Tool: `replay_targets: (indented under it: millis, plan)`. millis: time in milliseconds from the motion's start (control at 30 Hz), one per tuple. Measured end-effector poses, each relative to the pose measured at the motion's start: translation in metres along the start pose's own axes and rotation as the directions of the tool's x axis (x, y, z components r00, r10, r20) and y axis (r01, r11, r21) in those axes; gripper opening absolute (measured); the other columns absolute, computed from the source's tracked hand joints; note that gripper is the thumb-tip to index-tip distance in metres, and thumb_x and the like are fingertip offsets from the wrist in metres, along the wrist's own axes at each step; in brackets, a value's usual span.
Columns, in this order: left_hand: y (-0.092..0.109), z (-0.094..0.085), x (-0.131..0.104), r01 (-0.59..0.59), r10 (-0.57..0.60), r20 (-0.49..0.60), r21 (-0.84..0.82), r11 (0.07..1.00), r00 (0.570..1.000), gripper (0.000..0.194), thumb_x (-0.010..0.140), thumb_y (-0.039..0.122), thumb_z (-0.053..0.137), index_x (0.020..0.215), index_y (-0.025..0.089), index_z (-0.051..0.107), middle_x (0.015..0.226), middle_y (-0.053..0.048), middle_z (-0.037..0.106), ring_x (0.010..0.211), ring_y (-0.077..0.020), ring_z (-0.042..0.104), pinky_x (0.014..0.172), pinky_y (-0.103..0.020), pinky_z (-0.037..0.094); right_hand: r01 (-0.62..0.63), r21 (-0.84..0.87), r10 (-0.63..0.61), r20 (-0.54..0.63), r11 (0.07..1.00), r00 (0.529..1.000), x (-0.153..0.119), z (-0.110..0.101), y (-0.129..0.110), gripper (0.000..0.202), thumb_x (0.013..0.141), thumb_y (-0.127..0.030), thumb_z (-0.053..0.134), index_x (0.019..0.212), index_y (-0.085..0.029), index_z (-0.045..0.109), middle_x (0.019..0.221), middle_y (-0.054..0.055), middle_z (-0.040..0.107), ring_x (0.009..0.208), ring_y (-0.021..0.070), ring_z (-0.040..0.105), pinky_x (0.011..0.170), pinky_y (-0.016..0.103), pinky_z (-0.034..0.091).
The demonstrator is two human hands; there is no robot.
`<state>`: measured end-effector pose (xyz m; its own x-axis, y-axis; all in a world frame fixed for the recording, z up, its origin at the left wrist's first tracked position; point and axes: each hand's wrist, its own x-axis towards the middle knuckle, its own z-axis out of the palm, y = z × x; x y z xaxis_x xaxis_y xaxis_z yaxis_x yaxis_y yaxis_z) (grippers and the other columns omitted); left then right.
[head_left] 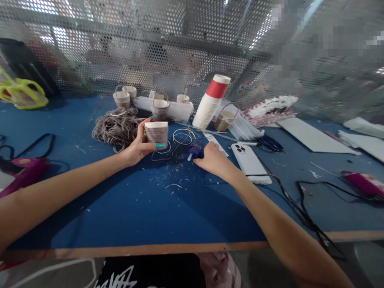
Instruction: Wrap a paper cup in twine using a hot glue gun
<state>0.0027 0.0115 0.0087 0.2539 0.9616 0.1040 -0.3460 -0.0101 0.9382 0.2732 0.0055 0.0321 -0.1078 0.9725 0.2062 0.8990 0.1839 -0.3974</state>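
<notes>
1. While one cord-wrapped paper cup [156, 134] is held upright between the thumb and fingers of the left hand [139, 147], one blue glue gun [196, 151] is gripped by the right hand [214, 158], whose fingers are curled around it.
2. The cup is held over the blue table [171, 212], beside one heap of grey-brown cord [115, 130], and is set apart from the glue gun.
3. Five further small cups [226, 120], some fitted with loop handles, can be counted behind the hands; one is partly hidden.
4. One leaning stack of white paper cups [207, 110] is topped by one red-banded cup [216, 89].
5. Two magenta glue guns [366, 184] are seen, one at each side, and one white smartphone [248, 160] with three lenses is placed near the right hand.
6. Small dark marks are borne by the red band, too small to be read; white lettering is printed on one black garment [168, 268], partly cut off and illegible.
</notes>
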Motion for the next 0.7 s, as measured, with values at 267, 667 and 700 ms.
replay_targets:
  millis: [267,667,700]
  plan:
    - [-0.002,0.002,-0.001,-0.031,0.029,0.052,0.029,0.999,0.998,0.108,0.064,0.015,0.082,0.148,0.045,0.021,0.135,-0.003,0.053,0.119,-0.0249,0.058,0.098,-0.042,0.053,0.119,-0.057,-0.128,-0.187,0.991,0.974,-0.012,0.0,-0.011,0.049,0.063,-0.045,0.072,0.089,-0.023,0.036,0.1,0.009,0.041,0.103,0.0341,0.045,0.086,0.056,0.045]
    - [-0.009,0.003,0.002,-0.356,0.322,0.194,0.18,0.917,0.927,0.094,0.06,0.052,0.088,0.133,0.034,0.032,0.141,-0.01,0.043,0.13,-0.0318,0.045,0.104,-0.045,0.044,0.368,0.469,-0.247,-0.301,0.803,0.921,-0.041,0.013,-0.067,0.043,0.078,-0.04,0.068,0.097,-0.026,0.033,0.088,-0.001,0.043,0.075,0.0153,0.05,0.071,0.038,0.048]
    - [-0.008,0.003,0.002,-0.385,0.346,0.203,0.202,0.901,0.916,0.09,0.063,0.056,0.084,0.132,0.032,0.031,0.141,-0.011,0.041,0.131,-0.0317,0.044,0.104,-0.044,0.043,0.311,0.527,-0.207,-0.247,0.791,0.947,-0.043,0.017,-0.07,0.046,0.076,-0.043,0.071,0.095,-0.026,0.033,0.089,-0.001,0.046,0.077,0.0157,0.053,0.072,0.038,0.049]
